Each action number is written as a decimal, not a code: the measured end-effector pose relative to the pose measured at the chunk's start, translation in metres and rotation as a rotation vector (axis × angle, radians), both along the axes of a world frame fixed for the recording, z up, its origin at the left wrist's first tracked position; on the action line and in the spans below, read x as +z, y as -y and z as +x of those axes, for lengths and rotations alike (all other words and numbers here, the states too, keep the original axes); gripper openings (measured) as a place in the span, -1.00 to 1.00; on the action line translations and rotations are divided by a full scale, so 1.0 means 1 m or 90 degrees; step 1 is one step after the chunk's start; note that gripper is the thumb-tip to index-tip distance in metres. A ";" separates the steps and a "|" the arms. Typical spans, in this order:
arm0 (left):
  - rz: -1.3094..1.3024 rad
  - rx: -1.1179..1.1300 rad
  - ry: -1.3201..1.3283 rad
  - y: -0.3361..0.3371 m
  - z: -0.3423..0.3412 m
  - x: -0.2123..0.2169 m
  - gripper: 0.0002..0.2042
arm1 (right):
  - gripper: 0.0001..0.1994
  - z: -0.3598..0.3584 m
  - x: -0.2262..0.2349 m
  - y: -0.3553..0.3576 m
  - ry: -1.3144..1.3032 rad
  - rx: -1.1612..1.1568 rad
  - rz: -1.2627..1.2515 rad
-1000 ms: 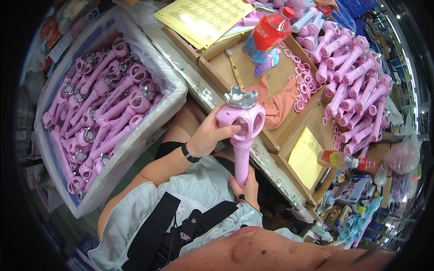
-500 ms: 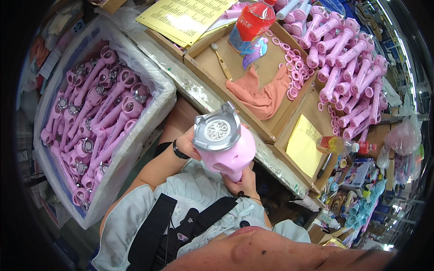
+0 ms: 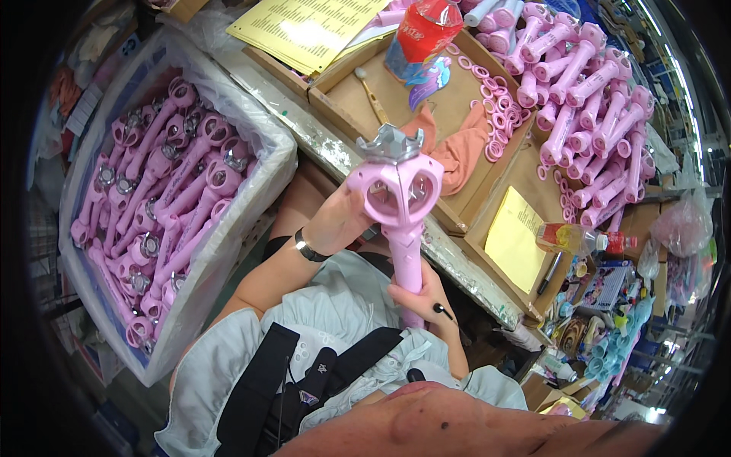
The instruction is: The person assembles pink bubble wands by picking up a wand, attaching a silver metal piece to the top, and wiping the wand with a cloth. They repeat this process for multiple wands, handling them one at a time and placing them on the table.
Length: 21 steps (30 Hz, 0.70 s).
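Note:
A pink toy wand [image 3: 406,255] stands nearly upright before my chest. It has a round head with oval openings and a silver crown on top. My left hand [image 3: 341,217] is closed against the left side of the head, with some fingers hidden behind it. My right hand [image 3: 426,298] is wrapped round the lower handle, its thumb across the front. Just beyond the wand, a salmon cloth [image 3: 461,152] lies crumpled in a shallow wooden tray [image 3: 449,215].
On my left stands a plastic-lined bin [image 3: 278,148] of similar wands. The tray holds a toothbrush [image 3: 371,95], a red-labelled bottle [image 3: 426,34] and pink rings [image 3: 499,118]. Pink handles [image 3: 582,95] are piled far right. Yellow sheets [image 3: 512,240] and a drink bottle [image 3: 567,238] lie nearby.
The wand has tipped upright and away from me, so its crown now points up and its handle shows. My right hand has shifted along the handle, and my left has moved slightly right.

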<state>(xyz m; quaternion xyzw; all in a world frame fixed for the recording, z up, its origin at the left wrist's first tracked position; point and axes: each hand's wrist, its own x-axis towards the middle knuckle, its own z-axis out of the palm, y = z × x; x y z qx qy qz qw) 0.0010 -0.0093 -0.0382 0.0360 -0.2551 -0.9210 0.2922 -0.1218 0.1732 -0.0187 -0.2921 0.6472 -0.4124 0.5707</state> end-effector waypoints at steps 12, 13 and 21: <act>0.009 0.012 0.073 -0.002 0.002 0.010 -0.42 | -0.52 -0.010 -0.018 0.005 0.401 0.045 -0.040; 0.002 0.023 0.079 -0.003 0.002 0.011 -0.41 | -0.52 -0.010 -0.020 0.005 0.420 0.052 -0.058; 0.019 -0.048 0.038 0.003 0.009 0.003 -0.18 | -0.43 -0.006 -0.039 0.002 0.610 0.112 -0.124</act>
